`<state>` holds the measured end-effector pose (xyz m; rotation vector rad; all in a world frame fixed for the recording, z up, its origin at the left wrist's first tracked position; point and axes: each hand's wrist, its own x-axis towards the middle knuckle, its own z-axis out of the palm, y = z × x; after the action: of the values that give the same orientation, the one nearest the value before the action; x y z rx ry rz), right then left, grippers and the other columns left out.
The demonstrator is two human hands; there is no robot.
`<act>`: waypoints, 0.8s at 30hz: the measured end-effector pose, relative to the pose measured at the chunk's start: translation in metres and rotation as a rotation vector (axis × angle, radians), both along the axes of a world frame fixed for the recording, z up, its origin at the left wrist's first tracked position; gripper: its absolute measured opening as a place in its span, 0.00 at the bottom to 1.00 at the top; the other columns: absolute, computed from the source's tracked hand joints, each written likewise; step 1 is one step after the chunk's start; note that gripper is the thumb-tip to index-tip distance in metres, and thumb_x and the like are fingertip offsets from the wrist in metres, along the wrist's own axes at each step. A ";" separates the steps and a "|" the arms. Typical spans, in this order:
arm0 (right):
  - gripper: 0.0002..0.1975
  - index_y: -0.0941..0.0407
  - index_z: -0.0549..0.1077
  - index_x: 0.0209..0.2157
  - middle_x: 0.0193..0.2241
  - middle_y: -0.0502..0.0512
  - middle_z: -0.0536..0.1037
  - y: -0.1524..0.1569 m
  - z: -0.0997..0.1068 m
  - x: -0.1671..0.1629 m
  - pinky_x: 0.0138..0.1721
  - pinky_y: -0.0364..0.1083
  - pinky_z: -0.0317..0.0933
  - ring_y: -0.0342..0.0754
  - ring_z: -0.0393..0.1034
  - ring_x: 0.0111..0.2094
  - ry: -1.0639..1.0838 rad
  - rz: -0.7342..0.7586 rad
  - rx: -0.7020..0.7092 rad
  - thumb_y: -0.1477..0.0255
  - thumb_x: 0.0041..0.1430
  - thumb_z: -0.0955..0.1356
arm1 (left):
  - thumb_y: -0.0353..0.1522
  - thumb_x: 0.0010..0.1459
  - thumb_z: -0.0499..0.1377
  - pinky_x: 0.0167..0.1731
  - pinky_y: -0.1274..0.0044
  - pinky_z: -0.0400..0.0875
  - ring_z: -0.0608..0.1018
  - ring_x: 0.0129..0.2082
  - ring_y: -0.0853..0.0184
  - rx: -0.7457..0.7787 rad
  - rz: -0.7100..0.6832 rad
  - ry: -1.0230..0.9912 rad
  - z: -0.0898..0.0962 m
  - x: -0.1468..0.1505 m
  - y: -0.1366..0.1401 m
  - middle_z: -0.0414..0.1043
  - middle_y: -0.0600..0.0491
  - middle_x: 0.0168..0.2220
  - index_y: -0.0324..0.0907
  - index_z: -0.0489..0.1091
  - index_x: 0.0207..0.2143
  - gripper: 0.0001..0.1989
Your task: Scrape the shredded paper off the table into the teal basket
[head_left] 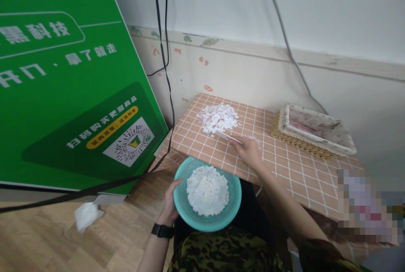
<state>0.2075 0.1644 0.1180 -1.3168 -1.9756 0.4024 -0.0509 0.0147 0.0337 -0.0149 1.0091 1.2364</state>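
Note:
My left hand (171, 202) grips the left rim of a teal plastic colander (234, 198), held over my lap just below the table's front edge. Flat whitish scraps (207, 191) are heaped inside it. On the checked tabletop lies a loose pile of small white scraps (219, 116), some tinged pink, apparently cut paper. My right hand (248, 149) is closed on a thin, flat, pale strip (225, 135) whose far end reaches the pile's near edge. Whether that strip is a ruler, a blade or a card I cannot tell.
A cloth-lined wicker basket (311, 137) stands on the table (294, 170) against the wall. A large green panel with a QR code (129, 142) rises at left. Black cables (167, 73) hang before the wall. A white bag-like thing (87, 216) lies on the floor.

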 end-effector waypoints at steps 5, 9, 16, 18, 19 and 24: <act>0.15 0.53 0.78 0.37 0.35 0.55 0.80 0.008 0.008 0.001 0.33 0.47 0.66 0.51 0.75 0.33 0.027 0.055 -0.089 0.61 0.57 0.64 | 0.35 0.47 0.60 0.33 0.69 0.71 0.77 0.24 0.61 -0.026 -0.042 -0.024 -0.025 0.006 -0.006 0.79 0.47 0.26 0.35 0.75 0.29 0.11; 0.16 0.54 0.78 0.38 0.34 0.56 0.80 0.011 0.007 0.004 0.32 0.47 0.65 0.52 0.75 0.32 0.044 -0.007 -0.113 0.59 0.56 0.65 | 0.36 0.48 0.60 0.34 0.69 0.70 0.78 0.26 0.61 -0.008 -0.080 -0.037 -0.043 0.013 -0.011 0.79 0.48 0.26 0.35 0.75 0.30 0.12; 0.15 0.53 0.78 0.37 0.37 0.54 0.79 0.018 0.007 0.005 0.36 0.48 0.66 0.52 0.74 0.36 0.109 0.050 -0.147 0.60 0.55 0.66 | 0.36 0.46 0.62 0.32 0.70 0.69 0.77 0.25 0.60 -0.021 -0.085 0.017 -0.060 0.022 -0.014 0.78 0.49 0.25 0.36 0.75 0.29 0.12; 0.15 0.53 0.78 0.39 0.39 0.54 0.79 0.022 0.007 0.002 0.39 0.48 0.65 0.52 0.74 0.38 0.131 0.059 -0.128 0.61 0.56 0.65 | 0.37 0.47 0.61 0.33 0.70 0.69 0.77 0.26 0.60 0.000 -0.080 0.019 -0.062 0.022 -0.014 0.78 0.49 0.26 0.36 0.75 0.30 0.12; 0.15 0.53 0.77 0.39 0.39 0.54 0.79 0.025 0.008 0.001 0.39 0.48 0.65 0.52 0.73 0.38 0.134 0.079 -0.128 0.61 0.56 0.65 | 0.37 0.47 0.61 0.34 0.70 0.69 0.77 0.26 0.60 0.002 -0.077 0.022 -0.064 0.022 -0.015 0.78 0.49 0.27 0.36 0.75 0.30 0.13; 0.14 0.53 0.78 0.38 0.38 0.54 0.79 0.033 0.012 -0.002 0.37 0.48 0.66 0.51 0.74 0.36 0.086 0.169 -0.160 0.61 0.57 0.65 | 0.36 0.46 0.62 0.33 0.71 0.68 0.77 0.25 0.62 -0.001 -0.069 0.029 -0.068 0.020 -0.015 0.78 0.49 0.25 0.35 0.75 0.29 0.12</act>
<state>0.2060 0.1970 0.1299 -1.2102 -2.0226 0.6995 -0.0309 -0.0003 -0.0346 0.0370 1.0274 1.1757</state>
